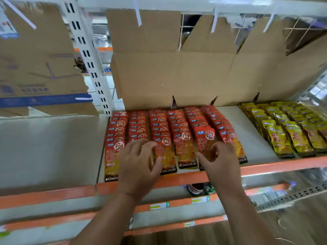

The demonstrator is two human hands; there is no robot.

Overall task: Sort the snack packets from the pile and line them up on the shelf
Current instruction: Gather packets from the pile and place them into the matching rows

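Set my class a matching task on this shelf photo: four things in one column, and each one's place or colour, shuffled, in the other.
Column one
1. red snack packets
2. yellow snack packets
3. cardboard sheet
4. shelf front strip

Column two
A. orange
B. upright behind the rows
C. right part of the shelf board
D. left part of the shelf board

Pairs: 1-D, 2-C, 3-B, 4-A
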